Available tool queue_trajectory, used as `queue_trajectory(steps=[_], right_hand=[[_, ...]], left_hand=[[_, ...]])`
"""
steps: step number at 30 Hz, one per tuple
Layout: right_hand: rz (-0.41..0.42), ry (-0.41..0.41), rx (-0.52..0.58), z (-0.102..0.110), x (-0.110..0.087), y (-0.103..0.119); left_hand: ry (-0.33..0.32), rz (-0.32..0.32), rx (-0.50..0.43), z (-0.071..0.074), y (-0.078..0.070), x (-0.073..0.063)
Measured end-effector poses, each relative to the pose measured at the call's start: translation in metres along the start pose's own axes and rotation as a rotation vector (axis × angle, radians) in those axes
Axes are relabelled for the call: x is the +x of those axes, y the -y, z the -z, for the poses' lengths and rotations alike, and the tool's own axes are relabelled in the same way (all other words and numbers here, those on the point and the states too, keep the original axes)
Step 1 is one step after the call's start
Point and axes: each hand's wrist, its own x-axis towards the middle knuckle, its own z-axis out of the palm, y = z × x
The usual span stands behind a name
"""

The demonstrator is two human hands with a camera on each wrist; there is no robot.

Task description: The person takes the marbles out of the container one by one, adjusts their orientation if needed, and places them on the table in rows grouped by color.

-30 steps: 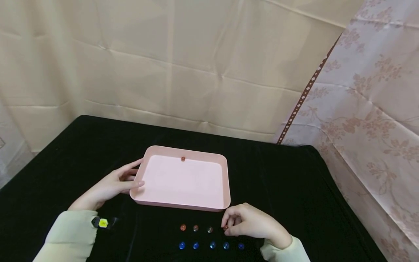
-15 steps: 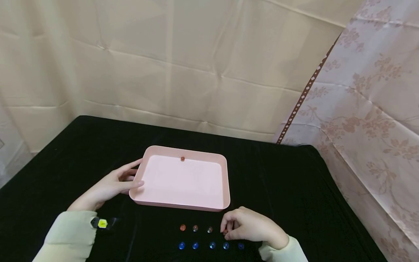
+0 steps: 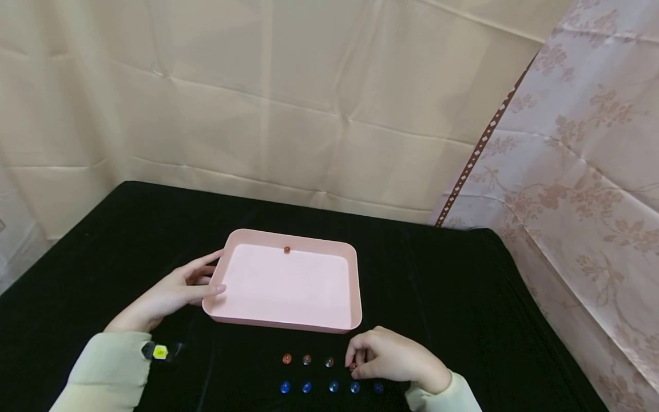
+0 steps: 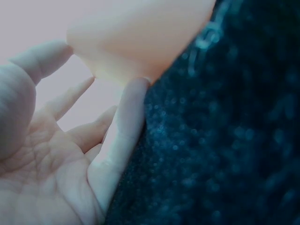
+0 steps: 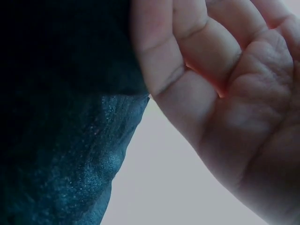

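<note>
In the head view a shallow pink tray (image 3: 288,286) lies on the black cloth. My left hand (image 3: 167,294) holds its left side, thumb over the rim and the other fingers along the outside; the left wrist view shows fingertips on the tray's wall (image 4: 131,51). Inside, against the far wall, sits one reddish marble (image 3: 287,250). My right hand (image 3: 393,356), just off the tray's near right corner, pinches a reddish marble (image 3: 353,367) between thumb and fingers, low over the cloth. The right wrist view shows curled fingers (image 5: 197,93); the marble is hidden there.
Left of the right hand, a reddish marble (image 3: 286,359) and two brownish clear marbles (image 3: 306,360) form a row. Nearer runs a row of several blue marbles (image 3: 307,387). The black-covered table (image 3: 437,274) ends at a beige curtain (image 3: 288,114) behind.
My right hand has shifted slightly toward the near edge and left, with the reddish marble at its fingertips. The left hand and tray have barely moved.
</note>
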Motion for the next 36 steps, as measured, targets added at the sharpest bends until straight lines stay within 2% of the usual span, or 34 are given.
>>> queue_trajectory(steps=[5,16,24,30,36], right_hand=[[0.006,-0.007,-0.014,-0.0003,0.0012,0.0004],[-0.035,0.004,0.001,0.0005,0.0028,0.0011],[-0.017,-0.003,0.001,0.0043,-0.001,0.0017],[0.021,-0.033,0.021,0.0042,-0.0035,0.0056],[0.156,-0.11,0.043,0.0054,-0.0041,0.009]], left_hand=[[-0.004,-0.005,0.004,0.0004,-0.0004,-0.0007],[-0.004,-0.005,0.004,0.0019,-0.0014,-0.0015],[-0.009,0.004,0.01,0.0004,-0.0012,-0.0017],[-0.012,0.0,0.016,0.0001,0.0003,-0.0016],[-0.012,-0.008,0.004,0.0,0.0007,0.0]])
